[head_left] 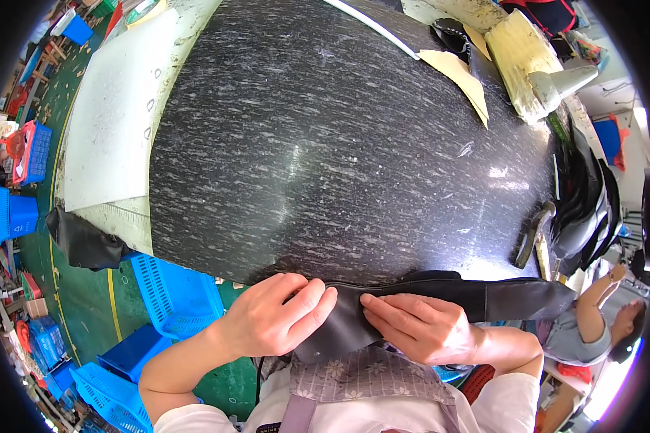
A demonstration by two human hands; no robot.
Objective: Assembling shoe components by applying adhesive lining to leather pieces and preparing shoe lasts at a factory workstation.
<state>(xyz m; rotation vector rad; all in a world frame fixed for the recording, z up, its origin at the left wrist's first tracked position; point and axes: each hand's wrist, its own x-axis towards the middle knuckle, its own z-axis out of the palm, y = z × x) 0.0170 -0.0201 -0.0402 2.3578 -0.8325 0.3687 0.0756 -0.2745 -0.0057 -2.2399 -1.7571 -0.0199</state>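
A black leather-like piece [343, 328] lies across the near edge of the dark speckled tabletop [325, 159]. One flap hangs down in front of my apron, and a long strip of black material [516, 299] reaches to the right, past the table's corner. My left hand [282, 315] pinches the piece's upper edge, thumb and fingers closed. My right hand [420, 328] presses its fingers together on the same piece, a short way to the right. A seam or fold runs along the top edge between both hands.
A hammer-like tool [533, 237] lies at the right edge, near stacked black pieces [585, 209]. Tan paper [456, 78] and a yellowish block [520, 61] are at the far right. A white sheet [119, 115] lies left. Blue baskets [173, 296] stand below; another person [588, 325] sits right.
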